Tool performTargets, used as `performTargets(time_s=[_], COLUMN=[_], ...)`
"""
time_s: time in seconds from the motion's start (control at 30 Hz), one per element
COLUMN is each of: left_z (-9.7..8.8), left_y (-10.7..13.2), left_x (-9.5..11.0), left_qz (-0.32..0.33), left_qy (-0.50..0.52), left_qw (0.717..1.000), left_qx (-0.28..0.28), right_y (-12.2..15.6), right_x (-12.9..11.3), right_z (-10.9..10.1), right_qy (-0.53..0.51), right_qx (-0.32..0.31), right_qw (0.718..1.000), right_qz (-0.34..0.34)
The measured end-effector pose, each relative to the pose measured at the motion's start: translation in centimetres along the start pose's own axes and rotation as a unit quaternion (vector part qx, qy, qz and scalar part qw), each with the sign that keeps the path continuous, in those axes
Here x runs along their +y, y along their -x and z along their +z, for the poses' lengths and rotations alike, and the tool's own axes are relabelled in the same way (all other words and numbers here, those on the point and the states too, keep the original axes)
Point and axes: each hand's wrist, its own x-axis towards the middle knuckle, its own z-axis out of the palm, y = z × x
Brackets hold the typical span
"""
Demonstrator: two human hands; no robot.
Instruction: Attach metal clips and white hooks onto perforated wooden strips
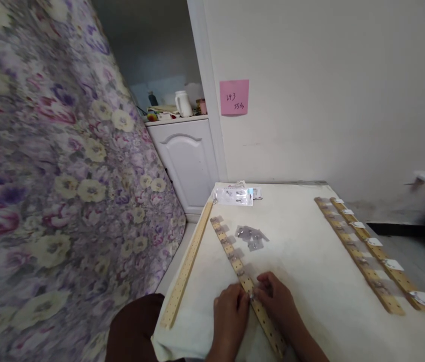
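A long wooden strip with rows of holes lies slantwise on the table before me. Along its far part, several small clear pieces with shiny metal bits are attached. My left hand rests against the strip's left side, fingers curled and pressed together. From the right, my right hand reaches over the strip with its fingers bent in a pinch. Both sets of fingertips meet at a tiny shiny item on the strip, mostly hidden by them. Beyond the hands lies a small pile of clear pieces with metal bits.
A bare holed wooden strip lies along the table's left edge. Two filled strips lie at the right, one with white tags. Clear packaging sits at the back. A floral curtain hangs at left.
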Motion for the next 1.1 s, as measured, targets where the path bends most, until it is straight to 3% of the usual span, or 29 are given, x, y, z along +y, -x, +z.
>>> performTargets(time_s=[0.57,0.8,0.97,1.1], left_z=[-0.3,-1.4,-1.1,-0.2], left_y=[0.5,-0.2,-0.2,-0.5], left_x=[-1.1,-1.8,-2.1,-2.9], left_qz=[0.024,-0.001,-0.007,-0.014], left_qy=[0.031,0.079,0.120,0.129], left_qw=[0.999,0.997,0.992,0.991], left_qx=[0.004,0.005,0.033,0.044], right_y=[-0.3,-5.7,-9.8,-11.2], right_x=[2.2,2.6,2.0,1.8], right_z=[-0.9,-3.2,-2.7,-2.1], right_qy=[-0.142,-0.047,-0.011,0.027], right_qx=[0.005,0.069,0.095,0.105], right_qw=[0.990,0.996,0.995,0.993], right_qz=[0.016,-0.030,-0.033,-0.040])
